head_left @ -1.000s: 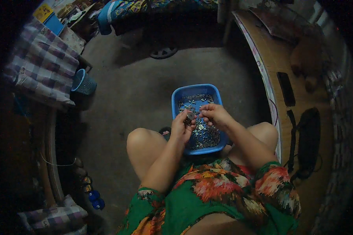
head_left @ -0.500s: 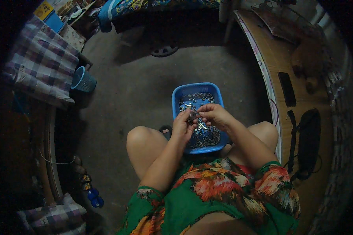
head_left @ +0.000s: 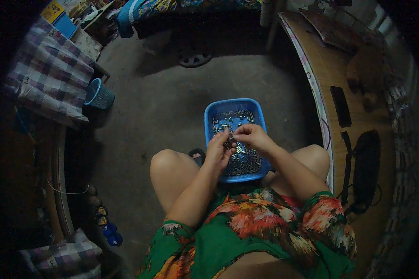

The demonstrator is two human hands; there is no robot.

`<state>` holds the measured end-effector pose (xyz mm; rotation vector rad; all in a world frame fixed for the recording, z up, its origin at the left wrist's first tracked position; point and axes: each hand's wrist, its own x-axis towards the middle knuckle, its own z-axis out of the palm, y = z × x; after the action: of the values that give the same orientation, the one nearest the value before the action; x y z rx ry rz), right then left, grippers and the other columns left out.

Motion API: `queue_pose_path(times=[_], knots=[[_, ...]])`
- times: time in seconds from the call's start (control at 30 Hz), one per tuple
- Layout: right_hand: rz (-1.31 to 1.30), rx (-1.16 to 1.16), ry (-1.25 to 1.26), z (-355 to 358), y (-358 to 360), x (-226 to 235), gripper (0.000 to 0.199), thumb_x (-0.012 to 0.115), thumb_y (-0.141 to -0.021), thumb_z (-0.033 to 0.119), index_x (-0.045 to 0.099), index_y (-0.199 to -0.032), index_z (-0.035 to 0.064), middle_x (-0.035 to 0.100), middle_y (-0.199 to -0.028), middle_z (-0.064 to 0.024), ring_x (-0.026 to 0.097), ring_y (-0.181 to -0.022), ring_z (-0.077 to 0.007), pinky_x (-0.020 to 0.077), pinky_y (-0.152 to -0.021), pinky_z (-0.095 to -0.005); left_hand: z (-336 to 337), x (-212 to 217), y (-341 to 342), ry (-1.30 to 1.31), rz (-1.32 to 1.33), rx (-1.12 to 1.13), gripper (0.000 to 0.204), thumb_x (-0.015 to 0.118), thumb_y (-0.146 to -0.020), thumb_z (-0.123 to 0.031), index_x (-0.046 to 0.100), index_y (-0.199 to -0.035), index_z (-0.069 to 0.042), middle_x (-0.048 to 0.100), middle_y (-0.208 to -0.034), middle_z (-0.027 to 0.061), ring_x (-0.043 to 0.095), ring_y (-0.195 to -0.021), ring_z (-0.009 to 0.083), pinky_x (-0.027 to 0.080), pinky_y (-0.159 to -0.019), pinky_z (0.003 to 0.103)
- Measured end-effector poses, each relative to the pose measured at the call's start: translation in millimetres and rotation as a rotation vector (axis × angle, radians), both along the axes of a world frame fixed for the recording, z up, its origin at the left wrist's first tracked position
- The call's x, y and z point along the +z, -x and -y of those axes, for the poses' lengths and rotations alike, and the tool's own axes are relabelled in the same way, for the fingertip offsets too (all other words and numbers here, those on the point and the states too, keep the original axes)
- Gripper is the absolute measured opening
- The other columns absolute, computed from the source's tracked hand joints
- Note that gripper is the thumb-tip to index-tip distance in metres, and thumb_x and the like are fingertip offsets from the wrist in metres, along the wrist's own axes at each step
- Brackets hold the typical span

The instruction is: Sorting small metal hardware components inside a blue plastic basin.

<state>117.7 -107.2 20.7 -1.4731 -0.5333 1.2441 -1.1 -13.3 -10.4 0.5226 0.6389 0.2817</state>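
Grey floor point(head_left: 149, 97) spreads around; a blue bin point(head_left: 101, 96) stands at left. Between the knees point(head_left: 168, 165), a blue basket point(head_left: 244, 178) holds small metal pins point(head_left: 244, 166). Above it, the left hand point(head_left: 219, 146) clamps a dark piece point(head_left: 231, 138); the right hand point(head_left: 256, 137) pinches together at its edge.

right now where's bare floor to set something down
Bare floor lies between bin and tub, and between tub and spoked disc. Inside the tub it's crowded: metal bits, with left hand and right hand above them.
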Motion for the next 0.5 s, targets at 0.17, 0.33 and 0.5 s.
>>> queue_pose_path(times=[0.17,0.33,0.5], knots=[[0.144,-0.045,-0.065,-1.0,3.1,-6.2,0.010,0.061,-0.075,0.009,0.057,-0.082,0.0038,0.055,-0.070,-0.0004,0.049,-0.059,-0.0075,0.0393,-0.051,-0.0195,0.2,4.9,-1.2,0.027,-0.013,-0.014,0.018,0.052,-0.083,-0.025,0.050,-0.082,-0.008,0.053,-0.066,0.0028,0.051,-0.054,0.0118,0.043,-0.044,0.021],[-0.055,0.014,-0.136,-1.1,0.4,-9.2,0.014,0.061,-0.073,0.003,0.052,-0.084,0.0019,0.056,-0.078,-0.0040,0.056,-0.072,-0.0121,0.0458,-0.066,-0.0244,1.4,14.8,0.2,-0.016,-0.022,-0.035,0.017,0.052,-0.083,-0.025,0.050,-0.082,-0.007,0.054,-0.065,0.0020,0.052,-0.052,0.0106,0.043,-0.043,0.021],[0.018,0.006,-0.048,0.3,-1.9,1.0,0.022,0.065,-0.071,0.009,0.053,-0.088,0.0012,0.057,-0.077,-0.0052,0.055,-0.071,-0.0112,0.0429,-0.059,-0.0222,-1.6,13.6,3.9,-0.042,0.036,-0.111,0.019,0.052,-0.083,-0.027,0.052,-0.082,-0.008,0.055,-0.064,0.0010,0.052,-0.051,0.0092,0.043,-0.042,0.019]])
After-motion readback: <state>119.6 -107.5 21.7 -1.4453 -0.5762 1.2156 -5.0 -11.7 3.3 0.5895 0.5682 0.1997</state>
